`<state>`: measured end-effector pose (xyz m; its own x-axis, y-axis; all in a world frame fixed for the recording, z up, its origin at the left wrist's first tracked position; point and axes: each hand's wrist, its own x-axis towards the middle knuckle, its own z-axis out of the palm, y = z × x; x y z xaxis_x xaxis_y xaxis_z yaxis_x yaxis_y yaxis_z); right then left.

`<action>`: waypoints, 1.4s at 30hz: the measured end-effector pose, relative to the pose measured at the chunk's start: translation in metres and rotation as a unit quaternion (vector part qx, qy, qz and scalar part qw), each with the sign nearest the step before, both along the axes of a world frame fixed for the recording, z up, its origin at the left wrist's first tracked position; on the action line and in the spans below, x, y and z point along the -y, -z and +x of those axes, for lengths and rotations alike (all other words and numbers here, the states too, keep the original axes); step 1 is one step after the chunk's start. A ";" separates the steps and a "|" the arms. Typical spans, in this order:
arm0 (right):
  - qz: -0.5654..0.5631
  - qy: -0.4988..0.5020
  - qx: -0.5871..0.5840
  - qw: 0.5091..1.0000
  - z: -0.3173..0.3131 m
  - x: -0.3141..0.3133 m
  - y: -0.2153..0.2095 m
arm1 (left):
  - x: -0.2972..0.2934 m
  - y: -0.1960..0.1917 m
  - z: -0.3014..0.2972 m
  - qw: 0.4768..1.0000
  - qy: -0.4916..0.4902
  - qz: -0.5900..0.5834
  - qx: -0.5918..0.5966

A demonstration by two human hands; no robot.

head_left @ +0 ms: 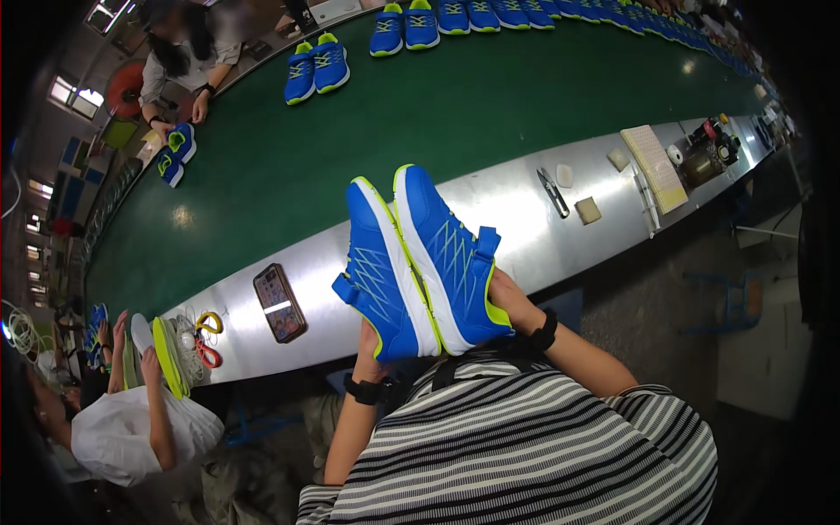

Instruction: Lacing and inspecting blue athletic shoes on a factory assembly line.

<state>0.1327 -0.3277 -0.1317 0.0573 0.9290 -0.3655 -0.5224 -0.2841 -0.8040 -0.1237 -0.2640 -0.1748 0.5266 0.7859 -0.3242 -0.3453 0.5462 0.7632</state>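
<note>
A pair of blue sneakers with lime-green trim and white soles is held up in front of my body, the soles facing each other and close together, toes pointing away. My left hand (370, 354) holds the left sneaker (373, 302) at its heel opening, the fingers mostly hidden by the shoe. On the other side, my right hand (514, 302) grips the right sneaker (440, 241) at its opening, with its fingers inside and out of sight. Both shoes have a strap across the top and crossed light lacing lines on the upper.
Beneath the shoes runs a metal ledge (341, 254) beside a green conveyor belt (262, 175). On the ledge lie a phone (280, 303), thread snips (552, 192), small blocks (588, 210) and a yellowish pad (654, 166). Finished-looking sneakers (404, 29) line the far side. Co-workers (144, 433) sit left and opposite.
</note>
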 end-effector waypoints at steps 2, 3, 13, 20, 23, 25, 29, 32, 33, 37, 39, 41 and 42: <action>0.064 -0.055 0.069 0.994 0.002 -0.003 -0.006 | 0.000 -0.006 0.002 1.000 -0.013 -0.015 0.001; 0.028 -0.025 -0.075 0.996 0.002 -0.001 -0.007 | -0.002 -0.008 0.000 1.000 0.005 0.006 0.028; 0.285 0.188 0.579 0.741 0.017 -0.001 -0.032 | -0.012 -0.077 0.011 0.656 -0.178 0.606 -0.413; 0.253 0.184 0.571 0.759 0.007 -0.004 -0.047 | -0.012 -0.089 0.012 0.681 -0.156 0.585 -0.412; 0.196 0.116 0.298 0.927 0.003 -0.019 -0.062 | -0.020 -0.103 0.022 0.902 -0.144 0.349 -0.212; 0.115 0.085 0.095 0.985 -0.010 -0.027 -0.079 | -0.021 -0.132 0.038 0.966 -0.125 0.186 -0.129; 0.079 0.073 0.038 0.993 -0.012 -0.053 -0.092 | -0.040 -0.138 0.047 0.982 -0.130 0.081 -0.107; 0.075 0.061 0.028 0.995 -0.009 -0.057 -0.090 | -0.041 -0.140 0.049 0.978 -0.145 0.088 -0.125; 0.071 0.060 0.026 0.995 -0.009 -0.055 -0.088 | -0.038 -0.141 0.049 0.978 -0.139 0.085 -0.132; 0.053 0.014 0.061 0.997 -0.001 -0.048 -0.059 | -0.022 -0.119 0.042 0.976 -0.103 0.088 -0.169; 0.076 -0.003 0.384 0.920 0.002 -0.037 -0.003 | -0.014 -0.060 0.015 0.921 0.004 0.202 -0.333; 0.102 -0.002 0.558 0.824 0.012 -0.022 0.020 | -0.007 -0.041 -0.002 0.797 0.056 0.376 -0.470; 0.141 0.020 0.485 0.863 0.015 -0.017 0.022 | -0.007 -0.051 -0.003 0.723 0.052 0.452 -0.519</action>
